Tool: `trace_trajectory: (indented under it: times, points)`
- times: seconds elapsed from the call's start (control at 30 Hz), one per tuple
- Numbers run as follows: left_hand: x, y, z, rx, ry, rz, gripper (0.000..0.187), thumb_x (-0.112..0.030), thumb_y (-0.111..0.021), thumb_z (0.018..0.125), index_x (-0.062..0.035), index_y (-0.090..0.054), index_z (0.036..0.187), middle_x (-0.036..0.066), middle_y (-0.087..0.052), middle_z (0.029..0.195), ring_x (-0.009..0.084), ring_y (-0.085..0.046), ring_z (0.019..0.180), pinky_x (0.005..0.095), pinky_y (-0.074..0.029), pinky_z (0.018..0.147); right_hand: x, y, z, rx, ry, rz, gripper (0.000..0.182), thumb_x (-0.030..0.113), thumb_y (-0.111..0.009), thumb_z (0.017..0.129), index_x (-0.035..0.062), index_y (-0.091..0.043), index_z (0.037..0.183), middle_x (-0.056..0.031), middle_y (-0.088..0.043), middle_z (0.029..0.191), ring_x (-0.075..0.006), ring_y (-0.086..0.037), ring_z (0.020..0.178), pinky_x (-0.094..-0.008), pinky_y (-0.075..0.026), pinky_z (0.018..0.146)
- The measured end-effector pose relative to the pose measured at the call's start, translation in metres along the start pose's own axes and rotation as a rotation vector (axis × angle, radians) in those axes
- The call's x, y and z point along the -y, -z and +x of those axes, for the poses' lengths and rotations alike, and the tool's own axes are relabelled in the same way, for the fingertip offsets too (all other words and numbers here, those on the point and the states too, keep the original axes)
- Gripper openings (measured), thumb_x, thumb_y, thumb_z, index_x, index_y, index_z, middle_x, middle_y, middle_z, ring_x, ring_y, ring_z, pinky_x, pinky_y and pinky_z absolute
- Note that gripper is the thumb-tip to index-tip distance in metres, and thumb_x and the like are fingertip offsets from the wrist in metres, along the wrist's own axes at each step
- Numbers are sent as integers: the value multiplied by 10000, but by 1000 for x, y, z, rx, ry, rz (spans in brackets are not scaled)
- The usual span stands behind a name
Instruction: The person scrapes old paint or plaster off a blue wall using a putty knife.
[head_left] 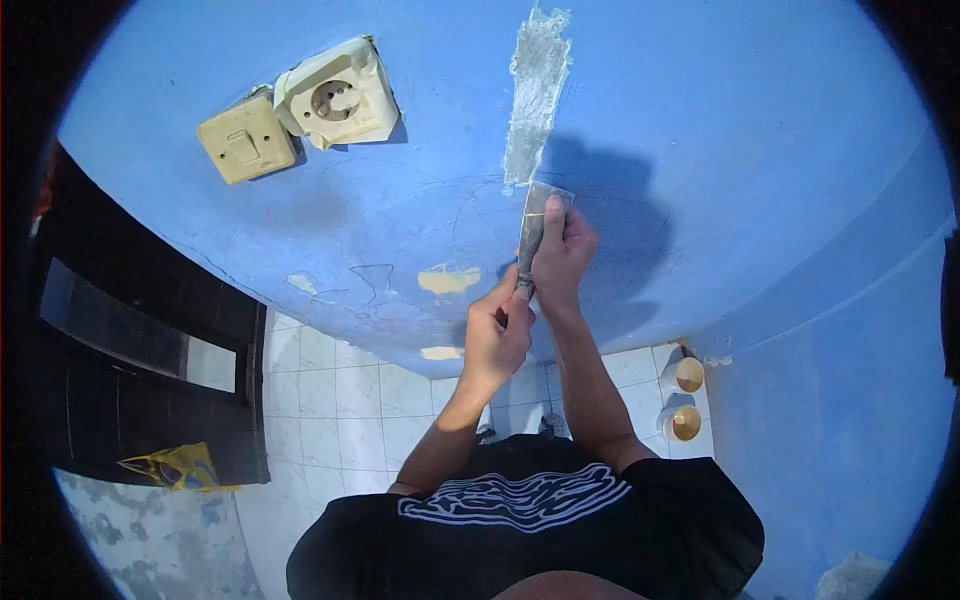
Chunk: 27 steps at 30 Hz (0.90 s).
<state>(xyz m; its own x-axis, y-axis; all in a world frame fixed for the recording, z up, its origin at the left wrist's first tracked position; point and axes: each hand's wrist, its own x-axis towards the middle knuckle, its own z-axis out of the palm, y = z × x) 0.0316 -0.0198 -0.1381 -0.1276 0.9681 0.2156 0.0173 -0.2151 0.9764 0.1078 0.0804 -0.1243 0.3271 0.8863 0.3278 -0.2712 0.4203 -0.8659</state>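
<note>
Both hands are on a putty knife (534, 228) that points up the blue wall (780, 180). My right hand (566, 258) wraps its upper part, thumb pressed flat near the blade. Lower down, my left hand (497, 335) pinches the end of the handle. The blade's edge lies at the lower end of a rough grey scraped strip (538, 95) running up the wall. A shadow of the hands falls on the wall to the right.
A yellowed light switch (245, 141) and a loose-looking power socket (338, 100) sit upper left. Cream bare patches (449, 279) mark the wall lower down. Two tubs (683, 424) stand on the white tiled floor (340, 420) at right. Dark wooden furniture (150, 300) is at left.
</note>
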Motion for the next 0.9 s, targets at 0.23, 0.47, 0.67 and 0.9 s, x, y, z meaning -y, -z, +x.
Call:
trace_trajectory:
  times: [0.23,0.47,0.67,0.9]
  points:
    - [-9,6,-2,50,72,17,382,-130,-500,1044,10,-528,1398,-21,-522,656,30,-459,514,205,-382,435,8,-3,-7,-47,-12,-41,377,249,-548,1035,3,-595,753,51,-517,638,-50,-416,610,-284,-345,514]
    - [24,3,-9,-43,-129,161,387,-78,-503,1033,38,-511,1402,-13,-534,686,28,-461,531,209,-379,447,-16,5,-11,-53,49,-129,373,250,-547,1036,-1,-621,770,29,-565,661,-59,-434,631,-286,-368,533]
    - [26,8,-11,-45,-85,222,363,-43,-523,1015,62,-544,1361,4,-563,713,32,-471,602,207,-392,522,-22,9,-16,-62,14,-177,384,266,-517,1050,-9,-634,808,20,-590,702,-65,-465,665,-287,-401,566]
    - [11,23,-3,14,-75,249,358,-96,-543,1021,65,-562,1341,-20,-547,674,32,-479,604,211,-393,527,-20,-2,-18,-90,-28,-45,365,267,-527,1042,-28,-627,851,-16,-597,715,-89,-481,671,-306,-418,595]
